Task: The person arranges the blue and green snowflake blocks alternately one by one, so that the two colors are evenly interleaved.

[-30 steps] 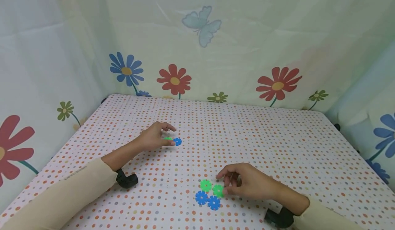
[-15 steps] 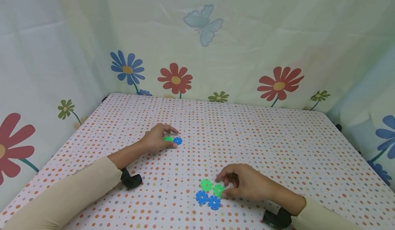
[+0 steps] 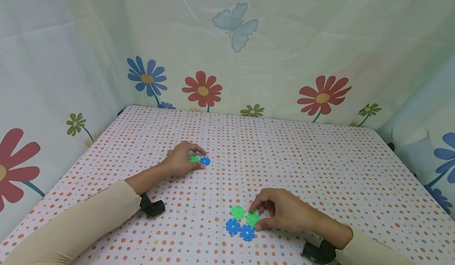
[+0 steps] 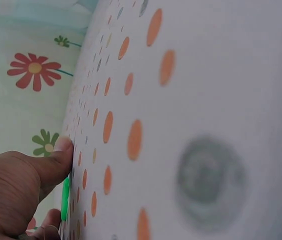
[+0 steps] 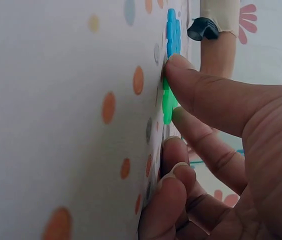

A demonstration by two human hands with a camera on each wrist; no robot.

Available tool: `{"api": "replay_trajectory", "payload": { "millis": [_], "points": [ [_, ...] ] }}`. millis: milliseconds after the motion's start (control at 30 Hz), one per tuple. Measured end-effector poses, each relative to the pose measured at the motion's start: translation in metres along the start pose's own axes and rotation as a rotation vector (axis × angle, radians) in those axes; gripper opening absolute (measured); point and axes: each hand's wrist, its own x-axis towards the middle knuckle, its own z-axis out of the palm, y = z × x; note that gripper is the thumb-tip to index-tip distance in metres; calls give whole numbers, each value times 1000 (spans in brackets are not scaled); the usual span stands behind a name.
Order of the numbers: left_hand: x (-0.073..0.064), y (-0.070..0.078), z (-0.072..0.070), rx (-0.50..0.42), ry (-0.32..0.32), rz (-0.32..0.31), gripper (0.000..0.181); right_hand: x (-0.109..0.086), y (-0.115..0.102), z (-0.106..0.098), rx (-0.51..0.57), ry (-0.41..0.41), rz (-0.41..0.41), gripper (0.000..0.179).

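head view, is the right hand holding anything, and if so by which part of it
The right hand seems to pinch a green disc by opposite edges of its notched rim.

Three green notched discs [image 3: 235, 210], three blue notched discs [image 3: 230, 225]: six in all. One left hand [image 3: 179, 159], one right hand [image 3: 283, 212], two black wrist devices [image 3: 152, 208], two sleeves [image 3: 81, 221], one table [image 3: 284, 150], one printed butterfly [image 3: 233, 29].

sleeves [image 3: 81, 221]: beige, close-fitting | left wrist device [image 3: 152, 205]: black, curved | right wrist device [image 3: 320, 252]: black
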Motion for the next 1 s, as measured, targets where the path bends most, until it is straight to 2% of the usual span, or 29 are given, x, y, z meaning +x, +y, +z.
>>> {"api": "replay_trajectory", "payload": {
  "millis": [400,600,767,1000],
  "points": [
    [0,0,1,13,7,14,30,0,1,-1,-7,4,-44,25],
    [-1,1,1,18,7,0,28,2,2,-1,-23,-1,-31,25],
    [1,-1,2,27,13,18,25,1,1,-1,-27,-10,-17,25],
    [2,-4,3,21,10,14,22,0,1,-2,-37,-19,-48,28]
  ]
}}
